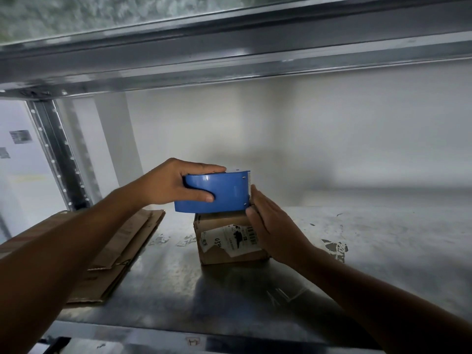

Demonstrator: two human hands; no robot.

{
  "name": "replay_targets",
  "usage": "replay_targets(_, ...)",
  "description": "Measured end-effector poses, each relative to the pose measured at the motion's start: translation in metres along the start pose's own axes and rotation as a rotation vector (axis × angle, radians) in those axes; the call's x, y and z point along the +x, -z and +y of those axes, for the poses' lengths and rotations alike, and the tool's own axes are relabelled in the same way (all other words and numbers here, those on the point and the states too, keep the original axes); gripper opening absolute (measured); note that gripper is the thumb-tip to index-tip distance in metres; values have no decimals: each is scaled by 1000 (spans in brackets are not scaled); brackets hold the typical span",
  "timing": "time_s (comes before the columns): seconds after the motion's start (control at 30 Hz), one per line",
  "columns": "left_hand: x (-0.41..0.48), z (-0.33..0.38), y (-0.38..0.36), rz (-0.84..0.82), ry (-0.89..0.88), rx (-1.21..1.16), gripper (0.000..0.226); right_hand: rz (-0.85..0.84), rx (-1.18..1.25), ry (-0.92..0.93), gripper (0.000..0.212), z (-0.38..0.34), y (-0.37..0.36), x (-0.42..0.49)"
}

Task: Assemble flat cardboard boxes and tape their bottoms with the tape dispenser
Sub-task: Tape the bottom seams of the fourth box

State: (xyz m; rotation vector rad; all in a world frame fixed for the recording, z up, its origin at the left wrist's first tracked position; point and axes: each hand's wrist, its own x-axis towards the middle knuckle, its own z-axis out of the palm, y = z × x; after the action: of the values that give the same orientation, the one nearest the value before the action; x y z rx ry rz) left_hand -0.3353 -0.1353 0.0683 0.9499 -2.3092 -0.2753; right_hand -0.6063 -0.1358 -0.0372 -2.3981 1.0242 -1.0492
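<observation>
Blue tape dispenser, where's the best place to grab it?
Grip the blue tape dispenser by its rounded back end, coming from the left as the left hand does. That smooth end fits a curled hand; the toothed cutter sits at the right end.

Both bare forearms are extended forward from the lower corners. The left hand (168, 186) is curled round the tape dispenser (229, 195), thumb laid on top. The right hand (273, 226) is held flat, fingers straight, against the box (219, 222).
</observation>
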Motion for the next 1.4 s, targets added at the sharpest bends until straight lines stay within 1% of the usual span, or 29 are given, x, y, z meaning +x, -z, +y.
replay_targets(0.03, 2, 0, 3, -16, 11, -11, 65, -1, -41, 16, 51, 3, -2, 1)
replay_targets(0.1, 8, 0, 9, -56, 43, -33, 62, 11, -159, 50, 29, 8, -3, 3)
replay_targets(0.13, 11, 1, 12, -84, 62, -46, 60, 10, -199, 72, 24, 10, -2, 3)
replay_targets(0.17, 13, 3, 16, -117, 75, -60, 59, -1, -246, 90, 25, 10, 0, 3)
replay_targets(0.3, 19, 7, 32, -218, 84, -42, 53, -49, -446, 149, 47, 14, 6, 2)
replay_targets(0.37, 18, 4, 41, -234, 96, -41, 52, -69, -476, 153, 53, 12, 8, 3)
replay_targets(0.47, 8, -2, 53, -210, 135, -50, 48, -93, -444, 85, 57, 5, 13, 3)
replay_targets(0.53, 0, -6, 60, -180, 176, -57, 41, -132, -513, 111, 58, 1, 15, 4)
replay_targets(0.6, -6, -8, 67, -125, 206, -49, 38, -167, -586, 140, 58, -2, 17, 4)
replay_targets(0.63, -9, -8, 71, -98, 222, -53, 44, -170, -596, 131, 57, -3, 18, 5)
replay_targets(0.7, -16, -10, 77, -59, 256, -58, 67, -176, -596, 115, 56, -4, 20, 6)
replay_targets(0.73, -19, -11, 79, -52, 261, -50, 74, -185, -605, 121, 56, -5, 21, 6)
replay_targets(0.8, -27, -13, 85, -42, 258, -45, 77, -195, -613, 131, 57, -5, 22, 7)
replay_targets(0.9, -43, -16, 92, -11, 269, -76, 68, -180, -585, 128, 62, -3, 23, 8)
replay_targets(1.0, -54, -17, 91, -29, 314, -92, 65, -186, -583, 127, 68, 2, 23, 9)
replay_targets(1.03, -56, -16, 88, -26, 320, -90, 62, -185, -581, 125, 66, 3, 23, 10)
replay_targets(1.13, -62, -15, 80, 33, 294, -97, 46, -127, -541, 107, 53, 1, 24, 11)
replay_targets(1.27, -71, -18, 77, 93, 271, -141, 44, -78, -523, 119, 57, -9, 26, 12)
replay_targets(1.4, -75, -20, 74, 90, 286, -146, 31, -120, -537, 161, 56, -13, 29, 13)
